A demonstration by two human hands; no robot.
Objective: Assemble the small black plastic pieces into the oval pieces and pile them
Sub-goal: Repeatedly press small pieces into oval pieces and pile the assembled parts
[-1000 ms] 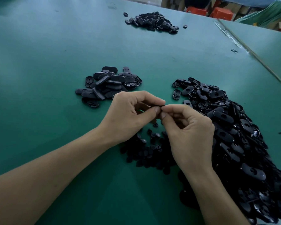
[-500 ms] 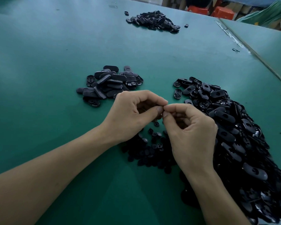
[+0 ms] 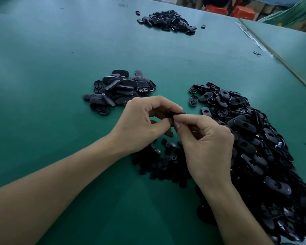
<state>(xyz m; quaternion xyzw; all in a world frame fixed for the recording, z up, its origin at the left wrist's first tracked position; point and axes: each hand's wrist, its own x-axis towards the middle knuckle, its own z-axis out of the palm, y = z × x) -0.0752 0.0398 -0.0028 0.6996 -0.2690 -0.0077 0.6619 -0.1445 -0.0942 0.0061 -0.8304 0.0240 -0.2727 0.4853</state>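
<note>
My left hand (image 3: 140,124) and my right hand (image 3: 207,147) meet above the green table, fingertips together. Between them they pinch a black oval piece (image 3: 177,114), mostly hidden by the fingers. Below the hands lies a scatter of small black round pieces (image 3: 164,160). A big heap of loose oval pieces (image 3: 254,138) spreads along the right. A smaller pile of oval pieces (image 3: 118,91) sits just beyond my left hand.
A third pile of black pieces (image 3: 168,22) lies far back on the green table (image 3: 42,85). A seam with a second table surface (image 3: 293,50) runs along the right. Orange stools (image 3: 242,12) stand beyond the far edge.
Both hands stay together at the same spot. The fingers have shifted slightly and the black oval piece now shows between the fingertips.
</note>
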